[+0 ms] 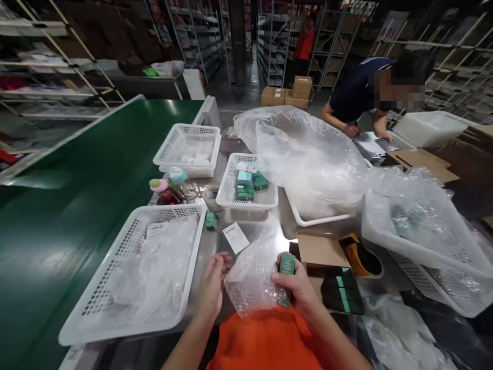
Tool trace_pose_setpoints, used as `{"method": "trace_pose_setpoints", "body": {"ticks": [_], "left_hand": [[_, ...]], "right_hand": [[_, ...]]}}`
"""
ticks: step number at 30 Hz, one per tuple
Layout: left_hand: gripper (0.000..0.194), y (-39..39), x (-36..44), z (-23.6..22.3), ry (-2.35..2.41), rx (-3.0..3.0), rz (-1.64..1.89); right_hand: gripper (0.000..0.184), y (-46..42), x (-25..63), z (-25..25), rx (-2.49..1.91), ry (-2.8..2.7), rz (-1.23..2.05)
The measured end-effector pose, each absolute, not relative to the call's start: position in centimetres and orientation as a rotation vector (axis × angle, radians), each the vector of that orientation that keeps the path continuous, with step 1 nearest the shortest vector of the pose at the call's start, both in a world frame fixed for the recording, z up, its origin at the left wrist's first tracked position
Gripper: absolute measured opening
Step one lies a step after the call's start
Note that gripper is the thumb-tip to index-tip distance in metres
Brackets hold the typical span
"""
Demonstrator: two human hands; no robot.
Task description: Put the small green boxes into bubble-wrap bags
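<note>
My right hand [298,288] is closed around a small green box [287,264] with pale print. A sheet of bubble wrap [252,280] lies in front of me, its right edge against that hand; another bit of green shows below the fingers. My left hand [213,282] is at the wrap's left edge, fingers loosely curled and apart, with nothing seen in them. Beyond the wrap is a white printed slip [236,237], and a green box [211,220] stands left of it. Several green boxes sit in a white basket [227,198] farther back.
At left stands a large white basket [73,329] of plastic packaging beside a green conveyor [96,169]. Right of me are an open carton [321,249] of dark green boxes and a yellow-black tape roll [352,252]. A big clear bag [308,149] fills the back; a co-worker [358,87] leans beyond.
</note>
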State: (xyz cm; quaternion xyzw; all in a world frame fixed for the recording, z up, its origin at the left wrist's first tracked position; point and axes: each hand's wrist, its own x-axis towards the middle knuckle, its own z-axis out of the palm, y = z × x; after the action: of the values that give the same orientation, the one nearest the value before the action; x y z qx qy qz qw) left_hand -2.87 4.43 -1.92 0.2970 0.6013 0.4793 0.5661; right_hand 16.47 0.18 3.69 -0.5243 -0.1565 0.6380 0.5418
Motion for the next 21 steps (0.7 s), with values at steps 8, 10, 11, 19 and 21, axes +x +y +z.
{"method": "trace_pose_setpoints", "body": {"ticks": [8, 10, 11, 19, 21], "left_hand": [[0.028, 0.7, -1.9, 1.2, 1.098, 1.858, 1.097], [0.028, 0.1, -0.8, 1.5, 1.082, 1.867, 0.958], [0.024, 0.0, -0.3, 1.5, 1.133, 1.838, 0.905], [0.029, 1.5, -0.5, 0.2, 1.356, 1.769, 0.698], [0.029, 2.0, -0.4, -0.5, 1.557, 1.758, 0.711]], "right_hand": [[0.052, 0.0, 15.1, 3.0, -1.186, -0.227, 1.45], [0.05, 0.3, 14.9, 2.9, -1.21, -0.197, 1.404], [0.049, 0.4, 14.8, 2.8, -1.221, -0.19, 1.389], [0.049, 0.5, 15.3, 2.4, -1.242, -0.153, 1.398], [0.047, -0.2, 15.4, 3.2, -1.212, -0.196, 1.467]]}}
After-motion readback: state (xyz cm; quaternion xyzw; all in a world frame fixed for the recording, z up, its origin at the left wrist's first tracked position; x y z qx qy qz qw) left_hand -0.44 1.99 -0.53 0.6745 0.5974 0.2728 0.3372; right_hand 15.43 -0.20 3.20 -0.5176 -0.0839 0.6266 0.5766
